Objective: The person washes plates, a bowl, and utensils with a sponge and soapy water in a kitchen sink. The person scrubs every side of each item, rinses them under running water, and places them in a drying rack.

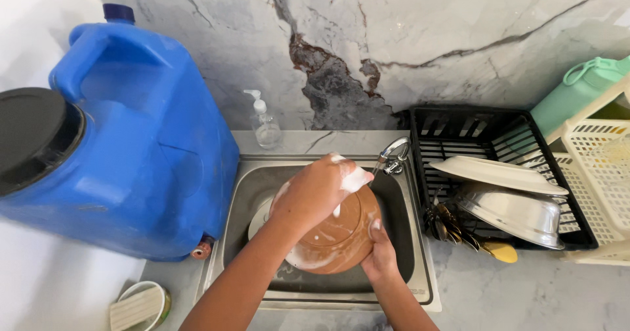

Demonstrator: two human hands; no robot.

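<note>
Over the sink (420,265), the right hand (380,255) grips a brown plate (341,236); left hand (315,190) fingers clench a soapy sponge (354,180).

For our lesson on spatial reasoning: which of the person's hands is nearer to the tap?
Left. The left hand, soapy, is over the brown plate just beside the tap; the right hand grips the plate's lower edge, farther below it.

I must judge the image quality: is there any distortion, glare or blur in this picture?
Head view: wide-angle bending curves the blue water container and the black dish rack; daylight is bright and even, washing out the white wall at left; soft glare on the steel bowl; both hands and the brown plate look sharp.
</note>
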